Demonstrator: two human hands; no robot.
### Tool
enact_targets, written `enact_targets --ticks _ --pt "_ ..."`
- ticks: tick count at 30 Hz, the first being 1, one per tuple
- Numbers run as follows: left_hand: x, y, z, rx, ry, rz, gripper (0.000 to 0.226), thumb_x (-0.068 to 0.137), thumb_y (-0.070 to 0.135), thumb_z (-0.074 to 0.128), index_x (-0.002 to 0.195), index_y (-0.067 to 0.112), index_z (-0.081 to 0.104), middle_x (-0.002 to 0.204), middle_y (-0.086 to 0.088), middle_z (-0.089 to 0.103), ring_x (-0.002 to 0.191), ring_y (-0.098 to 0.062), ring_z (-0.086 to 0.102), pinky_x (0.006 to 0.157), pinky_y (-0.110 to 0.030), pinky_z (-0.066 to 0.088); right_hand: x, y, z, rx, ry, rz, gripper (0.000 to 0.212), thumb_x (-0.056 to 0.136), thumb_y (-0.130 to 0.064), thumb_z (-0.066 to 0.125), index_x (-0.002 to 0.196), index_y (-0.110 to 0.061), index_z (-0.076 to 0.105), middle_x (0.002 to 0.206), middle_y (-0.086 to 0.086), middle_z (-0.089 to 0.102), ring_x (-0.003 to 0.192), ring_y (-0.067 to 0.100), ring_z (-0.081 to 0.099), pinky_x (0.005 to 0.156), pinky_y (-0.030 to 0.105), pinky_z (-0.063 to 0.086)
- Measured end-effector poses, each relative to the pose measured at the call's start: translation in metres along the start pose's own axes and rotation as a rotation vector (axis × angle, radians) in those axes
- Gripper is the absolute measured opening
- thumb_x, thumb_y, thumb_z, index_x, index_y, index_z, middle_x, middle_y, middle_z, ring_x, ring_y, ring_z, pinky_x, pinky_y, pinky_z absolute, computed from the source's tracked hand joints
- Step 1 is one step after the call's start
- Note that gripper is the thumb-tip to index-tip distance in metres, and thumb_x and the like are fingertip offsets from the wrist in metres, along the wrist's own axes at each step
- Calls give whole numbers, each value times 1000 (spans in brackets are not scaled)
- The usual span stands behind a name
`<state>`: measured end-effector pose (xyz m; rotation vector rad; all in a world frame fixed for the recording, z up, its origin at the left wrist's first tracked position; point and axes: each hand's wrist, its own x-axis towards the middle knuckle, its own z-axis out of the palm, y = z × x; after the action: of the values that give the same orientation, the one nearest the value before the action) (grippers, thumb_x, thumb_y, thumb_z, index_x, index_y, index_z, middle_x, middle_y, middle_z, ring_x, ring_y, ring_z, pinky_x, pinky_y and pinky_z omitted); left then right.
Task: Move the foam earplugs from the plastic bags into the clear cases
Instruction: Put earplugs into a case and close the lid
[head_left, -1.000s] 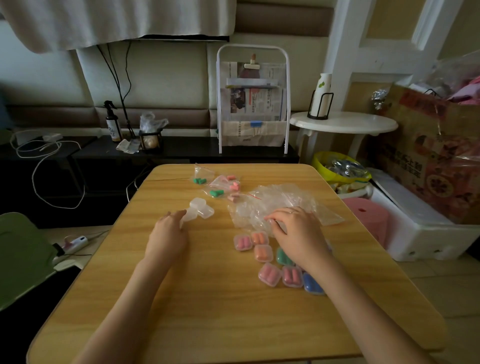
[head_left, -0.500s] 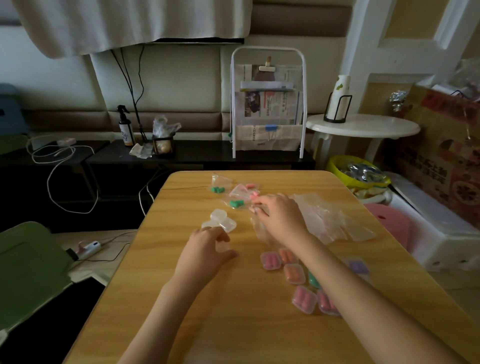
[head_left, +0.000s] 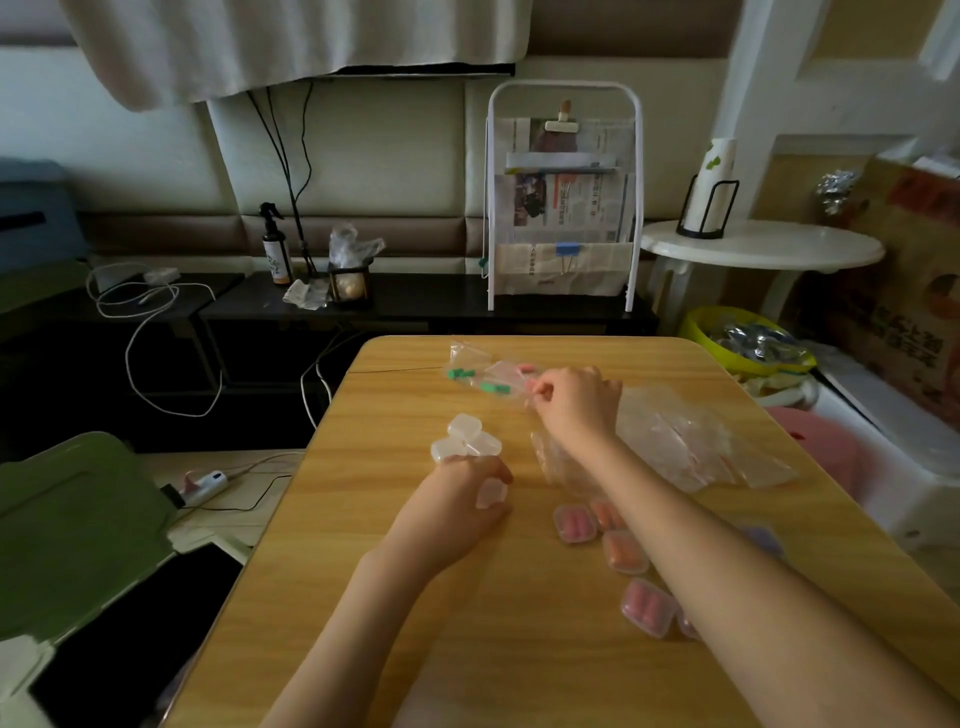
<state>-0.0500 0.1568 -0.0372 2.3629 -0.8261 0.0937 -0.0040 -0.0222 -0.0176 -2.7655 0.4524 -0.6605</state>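
Item, far end of worktop (head_left: 363, 597): bags of earplugs (head_left: 491, 376) lying crosswise, their near end pinched by my right hand (head_left: 574, 402); my left hand (head_left: 457, 506), nearer me, grips an empty case (head_left: 491, 492).

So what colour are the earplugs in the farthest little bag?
Green earplugs, clearest in the head view.

Home: newspaper rack (head_left: 563, 208), padded wall
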Motion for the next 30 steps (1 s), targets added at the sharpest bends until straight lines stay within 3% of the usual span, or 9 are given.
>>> enact_targets --ticks 4,6,9,12,15,18,22,26,30 --pt "-6 2 -3 -22 -62 4 39 82 25 70 119 25 59 116 9 61 108 -6 53 91 -20 42 4 8 -13 118 120 -15 16 93 -27 57 100 -24 71 97 -5 68 105 21 52 84 34 36" --pt "-10 4 -5 -27 -108 6 43 79 27 73 119 25 59 114 9 61 104 -4 54 91 -19 43 6 12 -17 223 143 -21 18 95 -23 55 105 -19 70 98 -1 70 95 19 58 76 29 44" --pt "-16 9 -7 -21 -168 -6 46 76 36 76 117 27 59 113 12 60 104 -2 54 90 -19 45 2 15 -27 376 111 10 20 97 -17 51 109 -15 67 99 -1 69 76 10 57 57 16 38" --pt "-21 18 -11 -37 -99 -28 50 76 47 72 120 27 58 115 16 56 105 -1 50 86 -17 40 -15 12 -43 607 17 50 20 98 -13 49 107 -12 66 99 1 69 72 7 56 55 17 38" --pt "-21 32 -18 -265 99 -134 55 78 50 66 124 23 54 116 15 55 105 -3 53 86 -20 45 -48 6 -63 818 -96 87 18 99 -12 47 105 -14 65 93 0 70 73 8 62 59 19 46" --pt "-22 44 -25 -697 112 -284 62 74 48 67 124 12 56 114 3 65 102 -12 63 89 -28 53 -86 3 -80 924 -205 131 20 100 -11 45 107 -18 62 94 -2 70 72 5 64 58 15 51" --pt "-27 57 -23 -1000 92 -362 16 89 18 63 97 4 63 95 -9 74 93 -20 70 85 -32 55 -122 11 -90 1133 -417 208 25 101 -8 42 108 -17 64 96 6 73 83 18 71 74 39 57" --pt "-32 66 -23 -1060 127 -390 4 91 3 58 92 -1 57 79 -16 68 69 -22 67 68 -32 60 -136 27 -104 1210 -460 245 28 102 -10 37 111 -13 64 107 9 70 89 22 68 57 21 54" --pt "-38 72 -20 -807 5 -306 8 88 1 62 93 -4 60 70 -11 64 54 -14 59 58 -27 57 -136 51 -111 1161 -347 145 24 97 -27 49 115 -21 65 106 -3 71 96 13 68 77 25 56"
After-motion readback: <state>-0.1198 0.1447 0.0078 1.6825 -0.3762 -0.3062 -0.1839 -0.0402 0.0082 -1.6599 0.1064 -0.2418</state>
